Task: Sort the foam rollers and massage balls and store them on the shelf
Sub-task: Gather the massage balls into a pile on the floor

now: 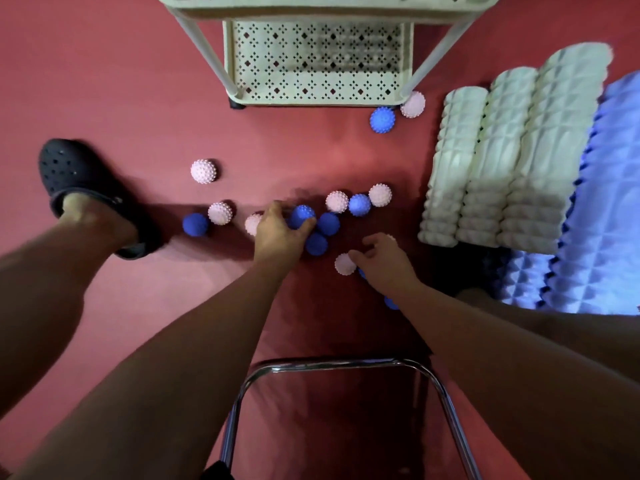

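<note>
Several spiky massage balls, blue and pale pink, lie scattered on the red floor. My left hand (278,230) curls its fingers and thumb round a blue ball (302,214) in the middle cluster. My right hand (384,259) hovers with loosely curled fingers, its fingertips touching a pink ball (344,265). Three white foam rollers (498,154) lie side by side at the right, with blue foam rollers (602,202) beyond them. The cream plastic shelf (318,60) stands at the top centre.
A blue ball (382,120) and a pink ball (412,104) rest by the shelf's right leg. My foot in a black clog (79,181) stands at the left. A chrome chair frame (332,365) is below my arms.
</note>
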